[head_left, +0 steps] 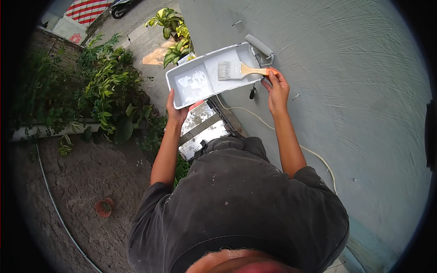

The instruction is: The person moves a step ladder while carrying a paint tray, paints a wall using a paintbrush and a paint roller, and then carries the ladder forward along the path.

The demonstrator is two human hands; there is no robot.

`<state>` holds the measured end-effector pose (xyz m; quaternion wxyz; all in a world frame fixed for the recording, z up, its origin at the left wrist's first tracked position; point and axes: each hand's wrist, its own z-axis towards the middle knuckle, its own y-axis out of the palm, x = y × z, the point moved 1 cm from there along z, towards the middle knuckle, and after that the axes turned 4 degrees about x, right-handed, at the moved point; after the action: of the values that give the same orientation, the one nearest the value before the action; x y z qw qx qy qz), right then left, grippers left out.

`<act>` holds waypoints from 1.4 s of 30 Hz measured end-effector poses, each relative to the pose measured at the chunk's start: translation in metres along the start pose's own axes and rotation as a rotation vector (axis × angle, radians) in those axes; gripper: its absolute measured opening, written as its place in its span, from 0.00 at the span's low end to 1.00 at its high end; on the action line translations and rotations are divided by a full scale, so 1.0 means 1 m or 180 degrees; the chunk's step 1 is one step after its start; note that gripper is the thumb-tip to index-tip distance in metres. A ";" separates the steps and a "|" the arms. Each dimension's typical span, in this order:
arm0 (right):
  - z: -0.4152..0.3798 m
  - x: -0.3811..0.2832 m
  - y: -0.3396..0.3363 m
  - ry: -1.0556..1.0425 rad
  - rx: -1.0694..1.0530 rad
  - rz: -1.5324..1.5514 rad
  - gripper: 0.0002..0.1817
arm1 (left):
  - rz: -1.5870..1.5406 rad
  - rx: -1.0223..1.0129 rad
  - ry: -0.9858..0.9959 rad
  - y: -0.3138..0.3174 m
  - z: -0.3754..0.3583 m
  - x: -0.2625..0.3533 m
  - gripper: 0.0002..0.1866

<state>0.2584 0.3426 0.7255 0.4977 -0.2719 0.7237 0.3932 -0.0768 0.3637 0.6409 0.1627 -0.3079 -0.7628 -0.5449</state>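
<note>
My left hand (pixel 176 112) grips the near left corner of a white paint tray (pixel 210 58), its fingers partly hidden beneath. Wet white or pale grey paint (pixel 192 85) pools in the tray's left end. My right hand (pixel 278 89) is closed on the orange-tipped handle of a wide flat paintbrush (pixel 232 71), with some fingers at the tray's right corner. The brush lies over the tray's right half, its bristles coated with paint and pointing left. Just past the tray's far right corner is a paint roller (pixel 259 46); what supports it is hidden.
A grey plastered wall (pixel 346 91) rises on the right, with a pale cable (pixel 268 123) hanging along it. Paint-spattered metal steps (pixel 205 136) are below the tray. Plants (pixel 104 86), a hose (pixel 57 209) and a small pot (pixel 104 207) are on the left.
</note>
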 end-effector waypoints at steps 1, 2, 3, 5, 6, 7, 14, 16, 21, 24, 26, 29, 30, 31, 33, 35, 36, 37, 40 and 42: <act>0.001 0.000 -0.001 0.0010 0.0030 0.0046 0.12 | -0.0012 -0.0005 -0.0025 0.001 0.000 -0.002 0.32; 0.001 0.001 -0.001 0.0020 0.0060 0.0092 0.12 | -0.0011 -0.0005 -0.0029 0.001 0.001 -0.005 0.32; 0.001 0.001 -0.002 0.0021 0.0064 0.0092 0.12 | -0.0040 -0.0041 -0.0025 0.002 0.001 -0.007 0.32; 0.002 -0.001 -0.002 -0.0059 0.0086 0.0064 0.12 | -0.0069 -0.0076 -0.0024 0.004 0.002 -0.011 0.32; 0.002 -0.002 -0.002 -0.0057 0.0090 0.0062 0.12 | -0.0078 -0.0090 -0.0028 0.004 0.000 -0.014 0.32; 0.002 -0.003 -0.002 -0.0127 0.0087 0.0046 0.12 | -0.0086 -0.0103 -0.0033 0.005 0.000 -0.015 0.32; 0.002 -0.007 -0.007 -0.0261 0.0092 -0.0006 0.13 | -0.0165 -0.0048 -0.0106 0.005 0.000 -0.026 0.31; 0.004 -0.006 -0.009 -0.0263 0.0080 0.0009 0.13 | -0.0193 -0.0069 -0.0118 0.004 0.000 -0.028 0.31; 0.007 -0.003 -0.012 -0.0245 0.0085 0.0007 0.13 | -0.0201 -0.0031 -0.0081 0.007 -0.001 -0.032 0.30; 0.007 -0.002 -0.013 -0.0211 0.0095 -0.0031 0.13 | -0.0187 0.0009 -0.0048 0.005 0.000 -0.035 0.30; 0.008 0.000 -0.015 -0.0239 0.0080 -0.0059 0.13 | -0.0173 0.0021 -0.0041 0.003 0.000 -0.037 0.31; 0.009 0.002 -0.016 -0.0257 0.0082 -0.0070 0.12 | -0.0197 0.0046 -0.0049 0.002 0.001 -0.040 0.30; 0.009 0.002 -0.016 -0.0256 0.0083 -0.0071 0.12 | -0.0202 0.0070 -0.0062 0.001 0.001 -0.042 0.30; 0.010 0.002 -0.017 -0.0258 0.0089 -0.0080 0.13 | -0.0208 0.0094 -0.0074 0.000 0.000 -0.043 0.30; 0.010 0.003 -0.016 -0.0260 0.0095 -0.0088 0.13 | -0.0231 0.0067 -0.0118 -0.001 -0.001 -0.045 0.30; 0.010 0.003 -0.016 -0.0256 0.0120 -0.0131 0.13 | -0.0258 0.0038 -0.0164 -0.001 -0.001 -0.048 0.30; 0.010 0.003 -0.016 -0.0256 0.0121 -0.0134 0.13 | -0.0265 0.0049 -0.0174 -0.002 -0.001 -0.049 0.30; 0.010 0.003 -0.016 -0.0270 0.0110 -0.0122 0.13 | -0.0272 0.0060 -0.0185 -0.002 -0.001 -0.050 0.30; 0.010 0.003 -0.016 -0.0288 0.0093 -0.0119 0.14 | -0.0339 0.0075 -0.0234 -0.006 -0.001 -0.053 0.30; 0.011 0.003 -0.016 -0.0288 0.0089 -0.0125 0.14 | -0.0361 0.0064 -0.0226 -0.006 -0.001 -0.054 0.30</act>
<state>0.2755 0.3426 0.7160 0.5413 -0.2611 0.7004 0.3851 -0.0397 0.3461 0.6054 0.1075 -0.2817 -0.7897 -0.5343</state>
